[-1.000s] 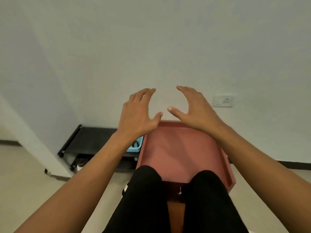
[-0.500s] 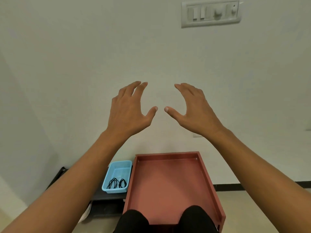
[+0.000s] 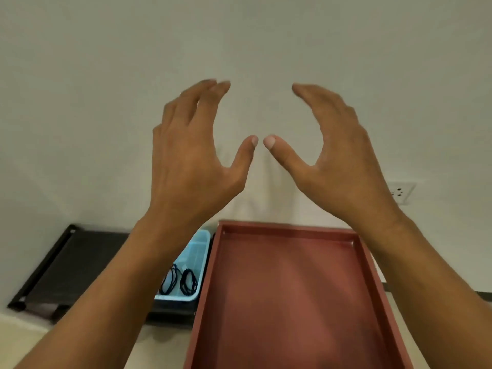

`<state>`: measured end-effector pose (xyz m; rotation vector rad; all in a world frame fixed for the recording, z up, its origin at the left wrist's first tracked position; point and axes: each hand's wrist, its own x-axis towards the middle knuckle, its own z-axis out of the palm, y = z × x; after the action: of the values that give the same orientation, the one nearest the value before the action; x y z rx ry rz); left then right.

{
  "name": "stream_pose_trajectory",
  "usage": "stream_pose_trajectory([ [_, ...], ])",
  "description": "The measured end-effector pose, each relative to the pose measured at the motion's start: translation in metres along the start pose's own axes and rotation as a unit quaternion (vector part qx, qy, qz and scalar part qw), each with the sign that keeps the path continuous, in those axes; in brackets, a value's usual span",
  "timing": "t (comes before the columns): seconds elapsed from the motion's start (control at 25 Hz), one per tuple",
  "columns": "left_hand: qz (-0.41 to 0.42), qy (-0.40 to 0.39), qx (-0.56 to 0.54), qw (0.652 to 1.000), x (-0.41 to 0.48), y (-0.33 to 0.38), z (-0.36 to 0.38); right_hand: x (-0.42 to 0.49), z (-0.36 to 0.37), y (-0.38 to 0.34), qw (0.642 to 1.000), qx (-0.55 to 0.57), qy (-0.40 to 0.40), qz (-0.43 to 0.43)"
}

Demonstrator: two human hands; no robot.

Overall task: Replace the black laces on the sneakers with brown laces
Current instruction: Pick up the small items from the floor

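Before a pale wall (image 3: 106, 75), left hand (image 3: 191, 161) and right hand (image 3: 338, 161) hover, fingers (image 3: 210, 91) loosely curved and apart, holding nothing. Black laces (image 3: 183, 282) lie coiled in a blue basket (image 3: 198, 242) beside a red tray (image 3: 287, 227).

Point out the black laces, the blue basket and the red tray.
black laces (image 3: 189, 281): head view, right-hand coil.
blue basket (image 3: 197, 247): head view, bare far floor.
red tray (image 3: 287, 226): head view, far rim.

Laces (image 3: 181, 281) in bin (image 3: 198, 245), left of tray (image 3: 287, 227)
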<state>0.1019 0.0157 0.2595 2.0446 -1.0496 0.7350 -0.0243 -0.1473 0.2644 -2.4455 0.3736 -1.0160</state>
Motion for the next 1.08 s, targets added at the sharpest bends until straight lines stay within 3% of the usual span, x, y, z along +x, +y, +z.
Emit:
stream_pose_trajectory([
  [0.12,-0.075,-0.050,-0.015,0.996,-0.032,-0.042,0.022,0.001,0.060,0.012,0.996,0.051,-0.068,0.013],
  [0.28,-0.178,-0.103,-0.013,0.979,-0.072,-0.085,-0.011,-0.005,0.105,-0.017,0.974,0.104,-0.196,0.045],
  [0.52,-0.390,-0.120,0.007,0.913,-0.138,-0.109,-0.088,-0.010,0.166,-0.114,0.911,0.154,-0.380,0.044],
  [0.76,-0.576,-0.059,0.046,0.814,-0.223,-0.119,-0.137,-0.053,0.234,-0.184,0.829,0.185,-0.527,0.012],
  [0.92,-0.667,-0.003,0.050,0.743,-0.288,-0.119,-0.138,-0.107,0.282,-0.200,0.766,0.195,-0.611,-0.027],
  [1.08,-0.749,0.062,0.043,0.659,-0.368,-0.130,-0.133,-0.176,0.331,-0.205,0.709,0.184,-0.680,-0.014],
])
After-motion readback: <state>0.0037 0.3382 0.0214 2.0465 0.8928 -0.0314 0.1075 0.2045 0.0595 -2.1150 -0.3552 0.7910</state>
